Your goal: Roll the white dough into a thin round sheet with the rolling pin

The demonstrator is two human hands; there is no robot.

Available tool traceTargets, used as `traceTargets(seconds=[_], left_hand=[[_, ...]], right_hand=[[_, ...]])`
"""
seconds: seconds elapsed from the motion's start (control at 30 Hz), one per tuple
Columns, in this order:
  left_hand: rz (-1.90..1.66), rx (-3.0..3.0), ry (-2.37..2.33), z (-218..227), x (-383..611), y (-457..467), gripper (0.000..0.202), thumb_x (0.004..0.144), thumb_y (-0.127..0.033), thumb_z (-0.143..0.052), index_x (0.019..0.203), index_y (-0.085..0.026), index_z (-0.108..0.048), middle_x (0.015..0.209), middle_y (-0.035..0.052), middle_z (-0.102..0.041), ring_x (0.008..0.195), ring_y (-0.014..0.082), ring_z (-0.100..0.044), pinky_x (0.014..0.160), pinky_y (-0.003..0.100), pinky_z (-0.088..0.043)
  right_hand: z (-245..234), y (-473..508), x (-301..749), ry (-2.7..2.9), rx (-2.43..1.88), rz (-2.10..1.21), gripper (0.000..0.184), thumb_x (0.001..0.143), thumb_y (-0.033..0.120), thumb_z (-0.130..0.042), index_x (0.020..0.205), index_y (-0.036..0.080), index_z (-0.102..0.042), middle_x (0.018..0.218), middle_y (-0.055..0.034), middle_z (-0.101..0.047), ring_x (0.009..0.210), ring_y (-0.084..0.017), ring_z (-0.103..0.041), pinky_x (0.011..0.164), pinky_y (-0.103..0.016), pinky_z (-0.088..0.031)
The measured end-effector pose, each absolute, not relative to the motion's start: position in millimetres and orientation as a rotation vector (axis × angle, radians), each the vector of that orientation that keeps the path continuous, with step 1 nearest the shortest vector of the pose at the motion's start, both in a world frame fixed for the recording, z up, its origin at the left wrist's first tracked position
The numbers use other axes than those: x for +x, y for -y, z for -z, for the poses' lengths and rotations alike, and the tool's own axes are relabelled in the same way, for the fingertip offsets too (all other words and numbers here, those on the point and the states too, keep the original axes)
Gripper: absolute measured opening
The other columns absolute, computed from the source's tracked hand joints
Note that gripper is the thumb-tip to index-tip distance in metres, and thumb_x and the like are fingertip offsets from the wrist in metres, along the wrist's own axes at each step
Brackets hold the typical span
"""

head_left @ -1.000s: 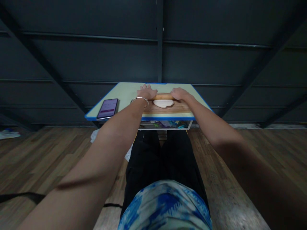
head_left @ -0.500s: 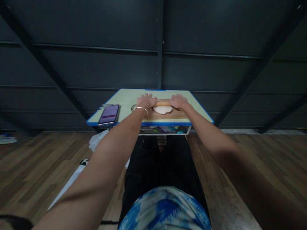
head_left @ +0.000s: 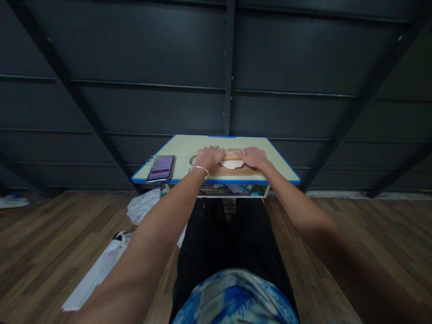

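Note:
A wooden rolling pin (head_left: 232,157) lies crosswise over a flat piece of white dough (head_left: 232,165). Most of the dough shows on my side of the pin, with a thin strip beyond it. Under both is a wooden board (head_left: 249,172). My left hand (head_left: 209,156) is closed over the pin's left end, a bangle on that wrist. Over the right end, my right hand (head_left: 254,157) grips in the same way. The pin's ends are hidden beneath my palms.
A phone (head_left: 161,168) rests at the left of the small blue-edged table (head_left: 189,143). Below the tabletop, an open shelf (head_left: 232,191) holds assorted items. A crumpled pale bag (head_left: 143,207) is beside the table's left side. Dark wall panels (head_left: 151,49) stand behind.
The rolling pin has come back slightly toward me over the dough, so some dough shows past its far side. Both hands keep their hold. The head view has shifted a little.

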State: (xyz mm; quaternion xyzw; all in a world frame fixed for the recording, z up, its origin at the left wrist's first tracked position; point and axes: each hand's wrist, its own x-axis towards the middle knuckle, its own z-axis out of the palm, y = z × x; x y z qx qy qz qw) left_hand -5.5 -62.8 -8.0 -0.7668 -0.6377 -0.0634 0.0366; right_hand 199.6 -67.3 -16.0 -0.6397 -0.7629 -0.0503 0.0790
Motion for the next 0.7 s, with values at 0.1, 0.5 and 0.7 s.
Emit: traceTargets(seconds=[0.1,0.5,0.7], left_hand=[[0.199,-2.354,1.977,10,-7,66,0.059,0.108,-0.040,-0.021,0.140,-0.020,-0.067,0.147,0.0168,-0.068,0.131,0.0360,-0.065,0.105,0.053,-0.051],[0.356,-2.381,1.874,22,-15,71,0.063,0.111,-0.047,-0.018,0.136,-0.021,-0.070,0.143,0.0139,-0.072,0.131,0.0320,-0.067,0.110,0.046,-0.050],[0.376,-2.396,1.877,24,-17,84,0.065,0.111,-0.049,-0.019,0.136,-0.021,-0.072,0.148,0.0133,-0.069,0.134,0.0309,-0.066,0.113,0.043,-0.049]], right_hand=[[15,72,199,2.290,-1.907,0.157,0.067,0.113,0.049,-0.019,0.140,0.017,-0.072,0.144,-0.0184,-0.070,0.132,-0.036,-0.065,0.107,-0.048,-0.050],[14,96,198,2.314,-1.845,0.240,0.065,0.115,0.046,-0.020,0.140,0.015,-0.071,0.142,-0.0185,-0.071,0.129,-0.033,-0.067,0.106,-0.042,-0.050],[21,113,197,2.277,-1.796,0.321,0.058,0.116,0.043,-0.025,0.142,0.016,-0.069,0.147,-0.0168,-0.068,0.133,-0.031,-0.064,0.110,-0.040,-0.046]])
